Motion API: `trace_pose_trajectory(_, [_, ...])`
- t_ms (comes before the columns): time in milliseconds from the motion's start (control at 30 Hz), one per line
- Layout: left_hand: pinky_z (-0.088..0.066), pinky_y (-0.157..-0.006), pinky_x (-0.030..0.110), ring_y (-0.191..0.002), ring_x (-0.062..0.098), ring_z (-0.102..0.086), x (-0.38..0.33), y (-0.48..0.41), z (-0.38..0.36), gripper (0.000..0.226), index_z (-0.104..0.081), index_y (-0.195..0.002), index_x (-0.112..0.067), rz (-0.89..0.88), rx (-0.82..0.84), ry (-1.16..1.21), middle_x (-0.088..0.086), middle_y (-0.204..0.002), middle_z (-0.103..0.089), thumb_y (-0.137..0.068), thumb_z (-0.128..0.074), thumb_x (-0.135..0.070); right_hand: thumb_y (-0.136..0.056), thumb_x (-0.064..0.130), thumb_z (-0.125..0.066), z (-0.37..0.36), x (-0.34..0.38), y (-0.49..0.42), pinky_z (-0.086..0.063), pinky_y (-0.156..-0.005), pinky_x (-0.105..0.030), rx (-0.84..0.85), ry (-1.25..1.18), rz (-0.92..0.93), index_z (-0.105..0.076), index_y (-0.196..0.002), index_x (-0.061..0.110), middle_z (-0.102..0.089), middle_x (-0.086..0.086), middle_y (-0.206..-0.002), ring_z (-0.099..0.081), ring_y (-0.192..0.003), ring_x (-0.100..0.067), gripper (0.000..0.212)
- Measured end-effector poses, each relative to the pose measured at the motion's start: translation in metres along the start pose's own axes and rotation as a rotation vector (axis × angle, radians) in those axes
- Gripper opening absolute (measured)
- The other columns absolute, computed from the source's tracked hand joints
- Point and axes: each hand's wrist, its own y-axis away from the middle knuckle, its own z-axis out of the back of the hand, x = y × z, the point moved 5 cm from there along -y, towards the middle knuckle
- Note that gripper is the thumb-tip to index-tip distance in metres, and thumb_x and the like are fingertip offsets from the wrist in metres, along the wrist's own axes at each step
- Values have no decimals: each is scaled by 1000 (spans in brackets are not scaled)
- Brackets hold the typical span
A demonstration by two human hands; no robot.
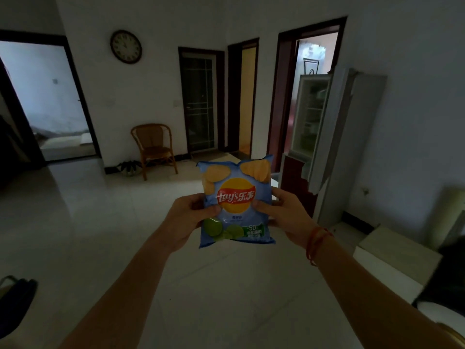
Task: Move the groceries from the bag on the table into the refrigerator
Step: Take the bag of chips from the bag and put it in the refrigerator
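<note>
So, midway | I'm holding a chip bag (236, 201) out front, left hand (187, 217) and right hand (284, 214) both pinching its sides | fridge (334, 137) standing open across the room, well apart | still needs shelving

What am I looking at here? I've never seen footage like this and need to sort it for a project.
There is no machine: a person wears a wide-angle camera on the head, so this single picture looks forward and down along their own arms. The left hand and right hand each have a grip on a side of a blue bag of crisps, held upright in the air. Ahead on the right stands the refrigerator with its door open. A wicker chair sits by the far wall, under a wall clock.
</note>
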Motion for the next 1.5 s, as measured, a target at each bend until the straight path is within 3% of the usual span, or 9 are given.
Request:
trace_pose_trajectory(200, [-55, -89, 43, -101, 28, -70, 28, -112, 40, 26, -71, -107, -15, -14, 13, 7, 8, -107, -74, -82, -71, -8, -87, 13, -72, -11, -26, -120, -61, -70, -32, 7, 24, 3, -63, -121, 22, -74, 2, -104, -73, -89, -14, 37])
trace_pose_trajectory(467, [-59, -80, 34, -97, 24, -72, 36, -280, 92, 27, -70, -104, -17, -17, 42, 10, 4, -102, -76, -78, -72, -13, -85, 12, -73, -23, -40, -291, -60, -69, -33, -45, 17, 18, -65, -110, 26, -76, 1, -98, -74, -87, -18, 30])
trace_pose_trajectory(633, [-56, -89, 43, -99, 25, -71, 51, -368, 102, 40, -70, -107, -16, 7, 87, -2, 7, -106, -75, -68, -74, -22, -86, 9, -72, -12, -58, -374, -62, -71, -37, -80, 10, 12, -65, -112, 21, -75, -2, -100, -74, -88, -20, 30])
trace_pose_trajectory(733, [-56, -90, 44, -100, 25, -70, 67, -422, 108, 34, -70, -107, -16, 15, 95, -7, 7, -107, -74, -74, -74, -18, -86, 8, -72, -4, -72, -424, -60, -66, -31, -97, 10, 2, -64, -116, 17, -76, 1, -97, -74, -85, -17, 32])
trace_pose_trajectory(967, [-58, -87, 39, -99, 24, -71, 95, -572, 108, 27, -69, -109, -14, 14, 133, -17, 6, -107, -75, -83, -70, -9, -87, 6, -70, 30, -98, -558, -59, -61, -27, -104, -8, 11, -63, -111, 24, -76, 10, -88, -74, -80, -10, 31])
trace_pose_trajectory(1100, [-59, -82, 35, -99, 24, -71, 98, -670, 101, 26, -69, -109, -13, 23, 148, -22, 6, -105, -75, -84, -69, -9, -86, 9, -72, 61, -102, -649, -60, -65, -31, -126, -6, 3, -62, -120, 18, -75, -1, -103, -73, -87, -15, 36])
trace_pose_trajectory(1500, [-57, -89, 42, -100, 25, -70, 125, -912, 64, 30, -68, -112, -10, 2, 295, 13, 8, -108, -74, -82, -69, -10, -87, 10, -71, 147, -130, -854, -59, -67, -29, -227, 5, -2, -65, -114, 23, -76, 1, -104, -73, -93, -17, 31])
